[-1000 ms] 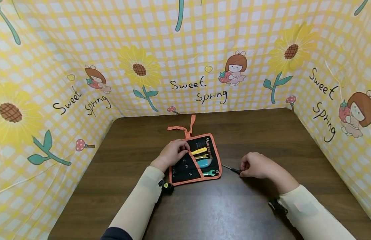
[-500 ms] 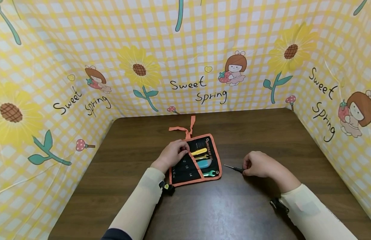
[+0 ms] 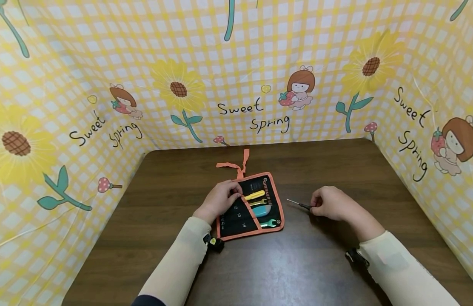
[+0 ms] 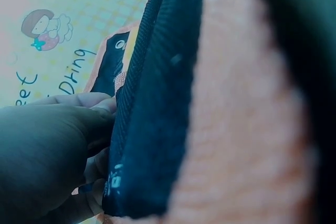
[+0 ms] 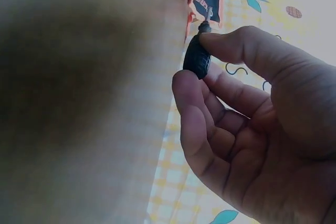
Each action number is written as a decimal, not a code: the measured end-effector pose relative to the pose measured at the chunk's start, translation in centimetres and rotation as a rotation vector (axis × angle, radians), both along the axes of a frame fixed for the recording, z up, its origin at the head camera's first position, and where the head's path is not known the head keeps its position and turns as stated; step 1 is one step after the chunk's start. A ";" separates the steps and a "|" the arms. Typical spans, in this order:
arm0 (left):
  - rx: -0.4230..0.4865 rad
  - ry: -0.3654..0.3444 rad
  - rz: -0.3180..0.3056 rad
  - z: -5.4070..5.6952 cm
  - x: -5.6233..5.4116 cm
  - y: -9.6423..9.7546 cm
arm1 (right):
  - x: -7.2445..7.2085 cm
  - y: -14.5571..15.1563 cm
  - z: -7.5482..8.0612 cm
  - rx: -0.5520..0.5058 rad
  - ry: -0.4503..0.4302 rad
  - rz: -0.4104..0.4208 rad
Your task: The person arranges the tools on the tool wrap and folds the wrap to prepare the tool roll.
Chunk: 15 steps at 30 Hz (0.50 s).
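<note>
A black tool pouch [image 3: 229,224] with orange edging lies unrolled on the table. Its pocket holds a yellow handle [image 3: 255,195], a gold-coloured wrench [image 3: 262,202], a light-blue rounded piece [image 3: 262,211] and a green wrench [image 3: 269,223]. At the pouch's upper left, my left hand [image 3: 220,199] pinches the pocket's edge; the cloth is lifted beside the thumb in the left wrist view. Right of the pouch, my right hand [image 3: 330,204] holds a small screwdriver [image 5: 197,59] by its black handle, between thumb and fingertips. The thin metal shaft points left towards the pouch, apart from it.
Orange tie straps [image 3: 240,169] trail from the pouch's far edge onto the brown wooden table [image 3: 167,178]. A yellow checked cloth [image 3: 236,63] with printed flowers walls in the back and both sides. Both wrists wear black camera mounts [image 3: 215,244].
My right hand has drawn the screwdriver slightly to the right and up, away from the pouch, its tip tilting higher. The left hand keeps its hold on the pocket edge.
</note>
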<state>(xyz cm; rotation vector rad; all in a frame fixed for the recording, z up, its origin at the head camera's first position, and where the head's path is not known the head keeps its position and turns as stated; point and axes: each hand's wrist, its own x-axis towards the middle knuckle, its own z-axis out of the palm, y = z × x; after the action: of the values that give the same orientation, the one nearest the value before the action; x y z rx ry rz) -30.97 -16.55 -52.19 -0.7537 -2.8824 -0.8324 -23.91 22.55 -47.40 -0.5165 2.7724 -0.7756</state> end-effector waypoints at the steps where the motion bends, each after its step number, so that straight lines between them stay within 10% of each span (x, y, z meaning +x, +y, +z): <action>1: 0.001 0.001 -0.001 0.0 0.0 0.0 | -0.2 0.0 0.1 -0.006 0.005 0.000; 15: 0.052 0.042 -0.017 -0.4 0.4 -0.1 | -2.9 -2.7 1.8 -0.047 0.098 0.020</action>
<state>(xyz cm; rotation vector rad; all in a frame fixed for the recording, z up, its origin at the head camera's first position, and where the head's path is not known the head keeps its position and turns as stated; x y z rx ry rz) -30.59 -16.68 -52.54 -0.7823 -2.8098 -0.8780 -26.77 19.83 -45.57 -0.6054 2.8398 -0.8348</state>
